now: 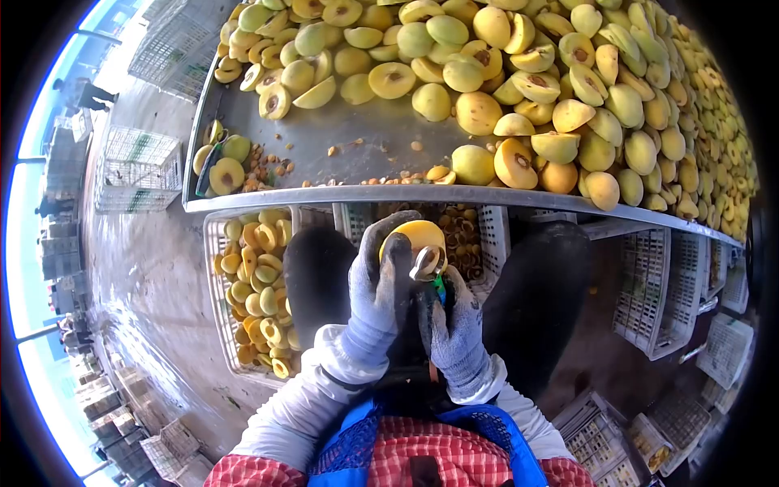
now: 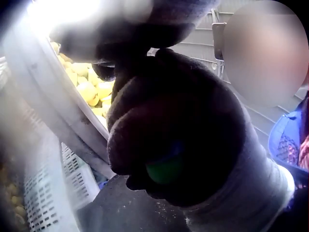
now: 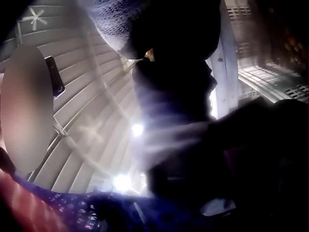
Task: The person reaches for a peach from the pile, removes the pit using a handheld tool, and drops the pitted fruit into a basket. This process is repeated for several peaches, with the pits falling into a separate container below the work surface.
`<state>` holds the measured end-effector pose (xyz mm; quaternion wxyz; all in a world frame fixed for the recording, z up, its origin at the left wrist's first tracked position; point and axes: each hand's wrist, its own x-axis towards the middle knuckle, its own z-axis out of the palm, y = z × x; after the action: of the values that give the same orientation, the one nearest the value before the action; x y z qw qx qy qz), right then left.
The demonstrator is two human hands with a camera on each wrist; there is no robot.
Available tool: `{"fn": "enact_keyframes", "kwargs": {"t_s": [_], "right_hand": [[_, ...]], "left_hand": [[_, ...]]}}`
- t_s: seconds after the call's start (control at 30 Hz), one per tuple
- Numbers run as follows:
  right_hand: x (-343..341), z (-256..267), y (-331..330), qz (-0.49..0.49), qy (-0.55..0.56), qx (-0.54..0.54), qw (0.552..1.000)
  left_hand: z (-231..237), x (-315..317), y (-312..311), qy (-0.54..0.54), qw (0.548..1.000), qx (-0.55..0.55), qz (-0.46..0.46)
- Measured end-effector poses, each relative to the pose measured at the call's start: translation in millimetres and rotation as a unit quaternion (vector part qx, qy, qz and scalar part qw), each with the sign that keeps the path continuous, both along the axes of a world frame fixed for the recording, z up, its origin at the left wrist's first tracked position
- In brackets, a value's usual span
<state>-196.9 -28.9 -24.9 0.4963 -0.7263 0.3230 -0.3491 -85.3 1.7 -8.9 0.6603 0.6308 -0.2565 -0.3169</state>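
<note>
In the head view my gloved left hand (image 1: 369,280) grips a yellow peach half (image 1: 423,234) just below the metal table's edge. My gloved right hand (image 1: 460,337) holds a pitting tool by its green handle (image 1: 440,289). The tool's curved metal loop (image 1: 425,265) is at the near side of the fruit, overlapping it in this view. Seen from the left wrist, the right hand (image 2: 178,121) is curled round the green handle end (image 2: 165,170), both in deep shadow. The right wrist view is mostly dark, with the fruit hidden.
A metal table (image 1: 324,158) bears a large heap of halved peaches (image 1: 560,89) and scattered pits (image 1: 272,162). Beneath its edge stand a crate of peach halves (image 1: 213,268) and a crate with pits (image 1: 497,239), between the knees. More crates (image 1: 657,292) stand right.
</note>
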Motion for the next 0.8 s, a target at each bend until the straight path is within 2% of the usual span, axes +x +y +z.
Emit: {"fn": "enact_keyframes", "kwargs": {"t_s": [0.1, 0.27, 0.33, 0.37, 0.4, 0.43, 0.47, 0.5, 0.53, 0.57, 0.63, 0.67, 0.7, 0.73, 0.77, 0.8], "right_hand": [[1.0, 2.5, 9.4, 0.03, -0.006, 0.093, 0.995], [-10.4, -12.4, 28.0, 0.084, -0.024, 0.103, 0.991], [-18.4, -13.4, 34.9, 0.141, 0.057, 0.166, 0.974], [-25.3, -2.7, 32.6, 0.193, 0.148, 0.232, 0.942], [-26.0, -1.9, 31.0, 0.255, 0.009, 0.388, 0.885], [-27.0, -0.8, 29.8, 0.284, -0.134, 0.583, 0.749], [-28.2, 0.7, 28.7, 0.293, -0.198, 0.719, 0.599], [-22.4, -8.4, 36.7, 0.319, -0.373, 0.796, 0.355], [-22.2, -6.8, 36.8, 0.288, -0.338, 0.805, 0.394], [-18.0, -10.7, 37.7, 0.333, -0.372, 0.776, 0.386], [-11.6, 1.2, 37.0, 0.338, -0.406, 0.771, 0.356], [-11.3, -7.0, 35.8, 0.332, -0.428, 0.767, 0.344], [-10.6, -16.7, 33.7, 0.315, -0.433, 0.765, 0.359], [-13.6, -27.4, 29.0, 0.3, -0.428, 0.778, 0.348], [-16.1, -35.6, 24.2, 0.286, -0.422, 0.791, 0.339], [-16.8, -39.0, 22.4, 0.269, -0.407, 0.796, 0.358]], "left_hand": [[2.7, -2.9, 8.0, -0.049, 0.998, 0.021, 0.021], [8.9, -1.2, 14.7, -0.105, 0.994, -0.02, -0.019], [18.2, 1.0, 19.2, -0.018, 0.997, -0.002, -0.076], [21.4, 3.2, 21.3, 0.025, 0.994, 0.008, -0.104], [17.0, 6.4, 21.8, 0.024, 0.991, 0.01, -0.13], [7.7, 11.2, 21.5, -0.032, 0.986, 0.009, -0.165], [3.8, 11.3, 26.8, 0.075, 0.981, 0.023, -0.177], [-0.5, 10.7, 31.2, 0.18, 0.966, 0.035, -0.184], [-11.6, 4.2, 36.4, 0.225, 0.963, 0.04, -0.142], [-32.1, 1.0, 42.6, 0.251, 0.962, 0.061, -0.092], [-89.4, -10.5, 65.5, 0.289, 0.953, 0.094, -0.013], [-50.2, -9.4, 71.0, 0.115, 0.976, 0.185, 0.031], [-56.8, 9.8, 87.6, 0.15, 0.974, 0.131, 0.104], [-63.5, 29.3, 104.0, 0.177, 0.966, 0.072, 0.174], [-31.8, 44.7, 99.8, 0.252, 0.926, -0.033, 0.28], [-60.7, 78.8, 129.7, 0.119, 0.945, -0.058, 0.3]]}}
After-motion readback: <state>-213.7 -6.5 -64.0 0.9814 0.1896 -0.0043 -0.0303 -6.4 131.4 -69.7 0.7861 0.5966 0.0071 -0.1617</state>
